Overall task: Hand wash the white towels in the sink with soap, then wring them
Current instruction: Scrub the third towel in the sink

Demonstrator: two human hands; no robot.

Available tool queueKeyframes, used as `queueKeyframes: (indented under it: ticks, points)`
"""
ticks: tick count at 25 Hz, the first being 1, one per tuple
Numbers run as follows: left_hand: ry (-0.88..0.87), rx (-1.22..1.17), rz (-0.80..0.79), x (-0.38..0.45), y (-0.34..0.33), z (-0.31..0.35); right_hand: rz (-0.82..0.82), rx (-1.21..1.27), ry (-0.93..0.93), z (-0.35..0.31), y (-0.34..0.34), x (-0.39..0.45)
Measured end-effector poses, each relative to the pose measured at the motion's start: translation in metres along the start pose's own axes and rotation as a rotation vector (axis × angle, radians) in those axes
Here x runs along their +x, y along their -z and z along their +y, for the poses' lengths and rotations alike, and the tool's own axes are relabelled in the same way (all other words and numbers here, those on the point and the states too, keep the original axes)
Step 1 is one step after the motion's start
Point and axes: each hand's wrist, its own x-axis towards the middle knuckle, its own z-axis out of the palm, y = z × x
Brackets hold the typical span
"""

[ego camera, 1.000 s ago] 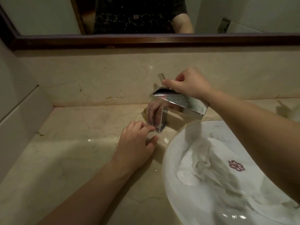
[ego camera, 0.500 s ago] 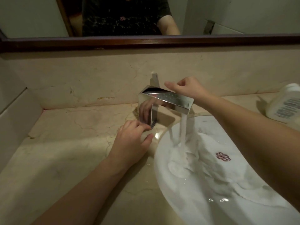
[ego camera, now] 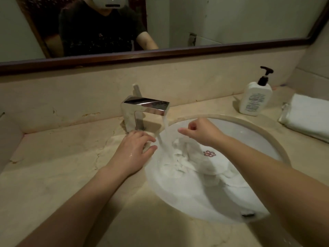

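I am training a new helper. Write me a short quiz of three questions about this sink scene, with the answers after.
1. True or false: water runs from the faucet onto the towel in the sink.
2. Which hand rests on the counter beside the sink's rim?
3. What stands upright behind the sink, near the folded towels? A) a cup B) a pump bottle C) a brush

Key: 1 true. 2 left hand. 3 B, the pump bottle.
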Motion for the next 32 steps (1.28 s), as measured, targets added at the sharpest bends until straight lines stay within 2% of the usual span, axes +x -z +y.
queueKeyframes:
  ticks: [5, 10, 13, 19, 24, 27, 29, 32]
  points:
    - [-0.173, 0.016, -0.147, 0.009, -0.021, 0.04, -0.044, -0.102, -0.018, 0.034, -0.005, -0.041]
    - [-0.3, -0.01, -0.46, 0.043, -0.056, 0.089, -0.021, -0.076, -0.1, 0.083, 0.006, -0.062]
    - [-0.341, 0.013, -0.524, 0.064, -0.082, 0.121, -0.049, -0.084, -0.124, 0.105, 0.01, -0.066]
    - [-0.34, 0.028, -0.549, 0.084, -0.132, 0.159, -0.099, -0.193, -0.203, 0.136, 0.014, -0.069]
    - [-0.319, 0.055, -0.505, 0.082, -0.16, 0.168, -0.226, 0.003, -0.277, 0.152, 0.035, -0.076]
    - [-0.343, 0.032, -0.461, 0.075, -0.167, 0.173, -0.234, -0.021, -0.248, 0.156, 0.038, -0.078]
    - [-0.257, -0.153, -0.412, 0.072, -0.167, 0.177, -0.16, 0.044, -0.227, 0.157, 0.037, -0.08]
    - [-0.088, -0.476, -0.351, 0.076, -0.151, 0.178, 0.009, 0.289, -0.186, 0.153, 0.042, -0.083]
